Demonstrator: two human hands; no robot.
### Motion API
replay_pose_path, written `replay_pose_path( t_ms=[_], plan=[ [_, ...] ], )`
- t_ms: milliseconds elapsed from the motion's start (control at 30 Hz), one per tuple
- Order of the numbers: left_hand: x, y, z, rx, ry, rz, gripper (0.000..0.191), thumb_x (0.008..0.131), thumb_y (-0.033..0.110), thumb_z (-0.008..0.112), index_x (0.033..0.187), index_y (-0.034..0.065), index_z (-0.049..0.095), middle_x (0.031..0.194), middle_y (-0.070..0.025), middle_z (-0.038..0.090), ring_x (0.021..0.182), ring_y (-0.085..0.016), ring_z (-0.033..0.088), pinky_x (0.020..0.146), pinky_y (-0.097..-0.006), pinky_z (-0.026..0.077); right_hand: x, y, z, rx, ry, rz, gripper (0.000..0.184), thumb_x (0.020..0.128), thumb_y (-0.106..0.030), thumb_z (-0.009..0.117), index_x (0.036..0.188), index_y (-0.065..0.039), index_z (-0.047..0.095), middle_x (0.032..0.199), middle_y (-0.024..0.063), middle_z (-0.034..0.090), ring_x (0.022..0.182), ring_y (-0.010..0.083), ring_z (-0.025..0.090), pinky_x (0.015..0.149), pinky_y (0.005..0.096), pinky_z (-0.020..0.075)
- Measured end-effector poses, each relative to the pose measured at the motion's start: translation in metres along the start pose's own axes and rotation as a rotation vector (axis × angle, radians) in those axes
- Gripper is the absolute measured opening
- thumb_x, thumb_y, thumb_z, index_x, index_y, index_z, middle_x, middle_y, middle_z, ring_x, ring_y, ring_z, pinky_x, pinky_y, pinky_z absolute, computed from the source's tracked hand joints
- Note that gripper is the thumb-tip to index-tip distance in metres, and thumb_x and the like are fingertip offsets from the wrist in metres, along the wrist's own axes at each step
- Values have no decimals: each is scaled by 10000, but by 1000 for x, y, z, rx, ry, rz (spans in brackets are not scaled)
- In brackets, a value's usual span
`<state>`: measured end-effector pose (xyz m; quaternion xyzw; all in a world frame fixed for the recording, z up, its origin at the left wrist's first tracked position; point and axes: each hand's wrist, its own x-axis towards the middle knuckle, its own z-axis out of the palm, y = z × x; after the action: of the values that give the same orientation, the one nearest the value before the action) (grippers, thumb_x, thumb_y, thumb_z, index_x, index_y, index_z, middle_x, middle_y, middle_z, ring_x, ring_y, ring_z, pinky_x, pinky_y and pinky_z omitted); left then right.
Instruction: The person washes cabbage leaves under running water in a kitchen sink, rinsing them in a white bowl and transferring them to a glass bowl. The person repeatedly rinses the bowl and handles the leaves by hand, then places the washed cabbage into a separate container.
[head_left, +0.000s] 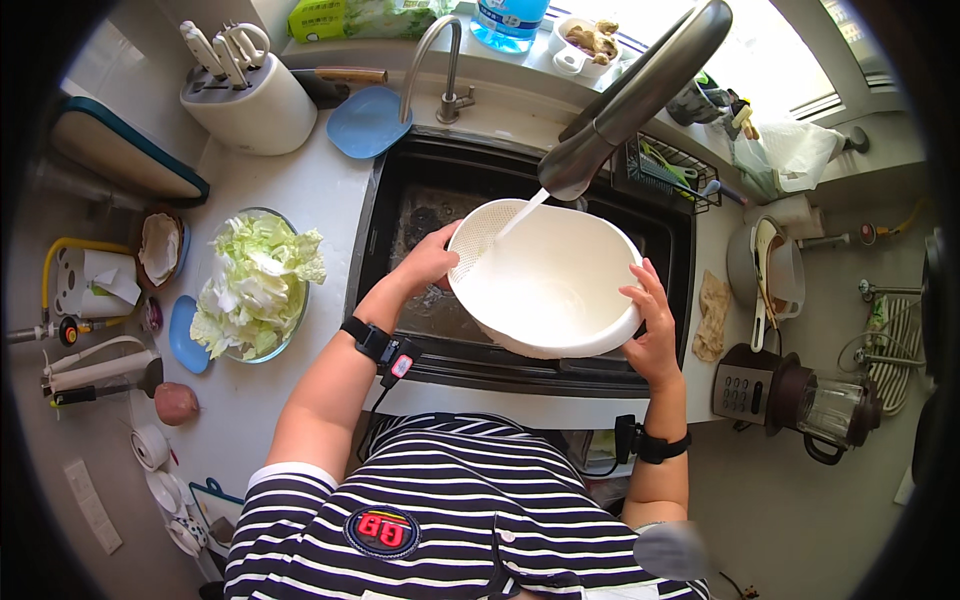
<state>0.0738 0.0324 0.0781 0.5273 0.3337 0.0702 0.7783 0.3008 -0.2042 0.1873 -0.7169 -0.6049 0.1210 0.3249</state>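
Over the black sink (525, 379), a white plastic draining bowl (555, 292) is held in both hands, with its perforated part at the left. My left hand (431, 262) grips the left rim, its thumb on top. On the right rim, my right hand (649, 322) holds with its fingers spread along the outside. Water runs from the large grey faucet (574, 165) into the bowl near the perforations. Left of the sink stands a glass bowl (300, 319) heaped with torn cabbage leaves (259, 277).
A thin metal tap (450, 105) and a blue plate (367, 124) are behind the sink. The knife block (255, 105) is at the back left. To the right are a wire basket (667, 169), a crumpled cloth (711, 315) and a blender (795, 397). A reddish root vegetable (176, 403) lies at the left.
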Motion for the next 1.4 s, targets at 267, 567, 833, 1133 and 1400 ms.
replay_pose_path(
  t_ms=[267,567,833,1133,1400],
  plan=[
    [5,-14,16,-193,3,145,625,727,-40,455,1334,107,458,979,-44,631,707,-108,623,551,-209,489,11,-33,-26,-247,37,-178,402,563,-93,802,905,-70,591,1197,117,545,1232,398,433,971,475,431],
    [5,-29,-21,49,140,-262,645,911,570,350,1273,63,517,765,-202,660,582,-189,631,524,-244,496,2,63,38,491,15,519,353,883,-386,621,835,-38,582,713,9,551,695,82,505,646,241,420],
    [-20,-26,-38,435,231,-396,730,891,647,329,1103,20,637,748,-167,650,599,-214,621,574,-308,523,-20,80,99,1093,-71,1089,648,879,-565,504,1164,14,565,1093,116,613,968,211,566,851,373,438],
    [-24,-17,-16,184,70,-429,772,883,674,340,1311,42,461,1167,-222,559,1045,-315,571,858,-405,484,-7,29,67,213,86,528,354,777,-277,713,677,-2,513,584,114,514,515,162,502,480,310,394],
    [-27,-26,0,-308,121,-363,580,857,222,577,1355,31,349,1245,-207,494,1110,-362,544,867,-538,493,15,-18,83,-245,82,-386,358,560,-221,781,787,-84,541,790,72,573,831,262,560,900,384,391]
  ],
)
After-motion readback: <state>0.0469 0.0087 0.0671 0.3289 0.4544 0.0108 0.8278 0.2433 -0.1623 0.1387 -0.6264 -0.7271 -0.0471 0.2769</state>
